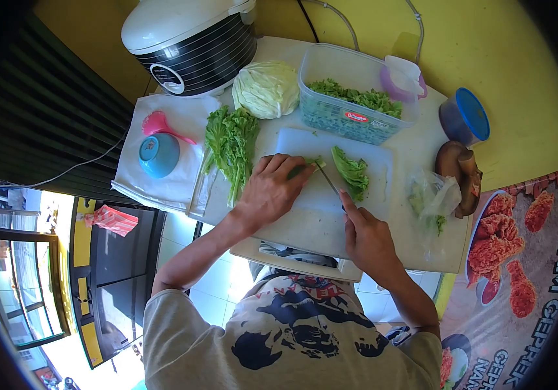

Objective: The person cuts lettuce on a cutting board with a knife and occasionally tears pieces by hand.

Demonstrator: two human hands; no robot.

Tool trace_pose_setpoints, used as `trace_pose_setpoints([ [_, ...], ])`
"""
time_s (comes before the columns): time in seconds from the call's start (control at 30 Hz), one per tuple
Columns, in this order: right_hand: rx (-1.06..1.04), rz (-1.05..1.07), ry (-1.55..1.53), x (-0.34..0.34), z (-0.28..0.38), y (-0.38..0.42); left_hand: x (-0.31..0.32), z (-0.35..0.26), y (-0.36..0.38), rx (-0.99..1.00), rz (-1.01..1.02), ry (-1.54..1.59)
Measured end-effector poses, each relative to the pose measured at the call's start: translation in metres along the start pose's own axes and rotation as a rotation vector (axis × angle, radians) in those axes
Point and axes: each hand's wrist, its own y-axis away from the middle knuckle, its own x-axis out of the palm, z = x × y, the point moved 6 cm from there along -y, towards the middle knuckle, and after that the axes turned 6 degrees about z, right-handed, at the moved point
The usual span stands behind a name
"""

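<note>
My left hand [271, 187] is closed over a piece of green lettuce [305, 169] on the left part of the white cutting board [377, 195]. My fingers hide most of that piece. In my right hand [368, 242] is a knife [328, 177], its blade slanting up and left to the lettuce beside my left fingertips. To the right of the blade, a loose lettuce leaf [351, 173] lies on the board. Behind the board stands a clear plastic container [344, 125] holding cut greens [357, 97].
Leafy lettuce [232, 143] lies left of the board, near a pale cabbage [266, 90]. Around the table are a rice cooker [191, 49], a blue bowl [159, 156], a pink spoon [162, 125], a plastic bag [435, 195] with greens and a blue-lidded tub [465, 117].
</note>
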Motion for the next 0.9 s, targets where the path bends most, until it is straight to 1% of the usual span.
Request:
trace_pose_setpoints([
  [0.13, 0.057, 0.076, -0.045, 0.000, -0.003, 0.002, 0.003, 0.000, 0.002, -0.012, 0.027, -0.012],
  [0.23, -0.060, -0.024, -0.063, 0.002, -0.006, 0.005, 0.004, 0.000, 0.002, -0.014, 0.023, -0.023],
  [0.53, -0.048, 0.018, 0.033, 0.005, -0.004, -0.001, 0.003, 0.001, 0.001, -0.017, 0.019, 0.029],
  [0.73, -0.072, -0.006, 0.092, 0.009, -0.001, -0.021, 0.005, 0.002, 0.002, -0.022, 0.010, 0.034],
  [0.9, -0.036, 0.003, 0.101, 0.009, 0.002, -0.011, 0.004, 0.001, 0.005, -0.006, 0.032, 0.025],
])
